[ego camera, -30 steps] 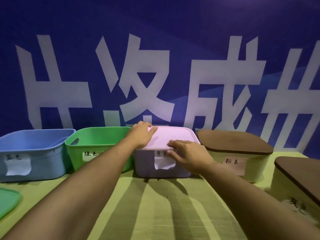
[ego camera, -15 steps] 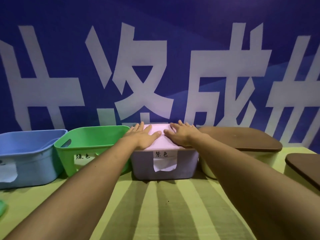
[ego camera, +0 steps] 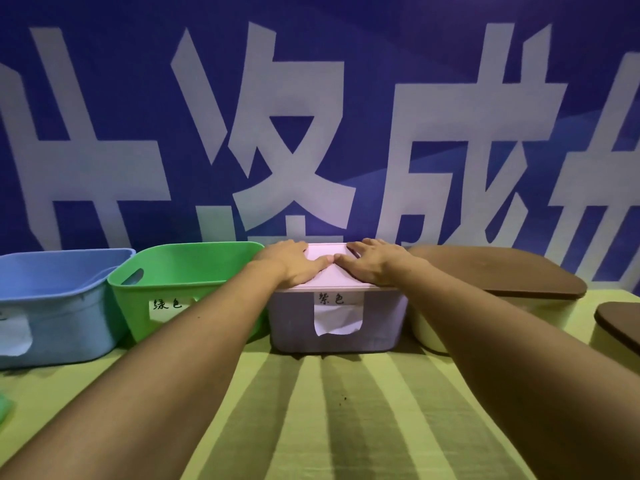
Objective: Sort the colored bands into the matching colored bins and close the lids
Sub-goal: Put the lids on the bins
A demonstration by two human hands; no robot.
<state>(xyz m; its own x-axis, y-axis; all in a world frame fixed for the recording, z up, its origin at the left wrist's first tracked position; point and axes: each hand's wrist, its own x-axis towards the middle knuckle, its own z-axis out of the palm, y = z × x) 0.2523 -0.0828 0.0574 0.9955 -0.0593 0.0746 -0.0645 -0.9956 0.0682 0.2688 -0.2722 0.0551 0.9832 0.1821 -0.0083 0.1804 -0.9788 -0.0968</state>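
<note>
Purple bin (ego camera: 298, 323): lilac plastic tub, middle of a row along the far edge of the table (ego camera: 346, 410), standing on a yellow-green striped cloth. A paper label (ego camera: 337, 313) with handwritten characters hangs on its front wall. Its pale pink lid (ego camera: 327, 251) is seated on top.

Left hand (ego camera: 294, 265): palm down on the left half of the lid, fingers straight and flat against it, gripping nothing; the thumb points inward.

Right hand (ego camera: 372, 263): palm down on the right half of the lid, fingers likewise extended and flat, holding nothing. The two thumb tips almost meet at the lid's centre.

Green bin (ego camera: 180, 299): just beside the purple bin on its left, uncovered, a handle slot in its left end, a handwritten label on its front partly hidden by the left forearm.

Blue bin (ego camera: 59, 306): leftmost, touching the green bin, uncovered, a paper label on its front.

Cream bin (ego camera: 554, 311): right of the purple bin, covered by a brown lid (ego camera: 502, 271).

Second brown-lidded bin (ego camera: 616, 327): at the right edge, only partly in view.

Green lid (ego camera: 4, 408): a sliver on the cloth at the left edge.

Backdrop (ego camera: 311, 98): blue banner with large white characters.
</note>
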